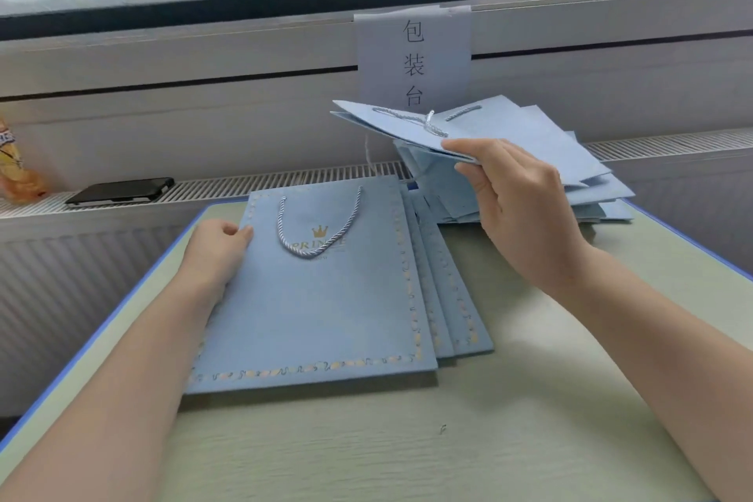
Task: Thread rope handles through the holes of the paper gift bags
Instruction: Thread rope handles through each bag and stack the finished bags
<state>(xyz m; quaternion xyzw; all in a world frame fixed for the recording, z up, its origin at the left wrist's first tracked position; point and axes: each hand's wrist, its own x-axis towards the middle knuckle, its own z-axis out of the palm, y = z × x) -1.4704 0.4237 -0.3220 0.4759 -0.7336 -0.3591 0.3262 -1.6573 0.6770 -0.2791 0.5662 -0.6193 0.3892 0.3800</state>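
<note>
— Steadying the near stack, is she? Look at the left hand (pixel 218 253), lying along the left edge of the top bag (pixel 313 298) of the stack at the middle of the desk (pixel 468 420).

— Yes, the fingers are loosely curled at the bag's edge, the thumb touching the paper. I cannot tell whether it is pinching the edge or only resting on it. That bag's rope handle (pixel 318 228) is already hanging in a loop through both holes, so I am taking this pile as finished.

— And further right?

— The right hand (pixel 525 208) is pinching a lifted bag (pixel 509 130) by its near edge, fingers underneath and thumb on top, holding it clear of the scattered pile (pixel 603 200) lying at the desk's far right corner. A rope (pixel 423 120) is lying across the lifted bag's upper face, and a thin strand is dangling from its underside.

— So what should she be minding?

— I am guessing she is either carrying that bag across or checking its threading. She should be keeping it level so the loose rope is not sliding out of its holes, and be bringing it down square on the near stack while the left hand is pressing that stack flat. If the dangling end is unthreaded, she should be feeding it before laying the bag down.
</note>
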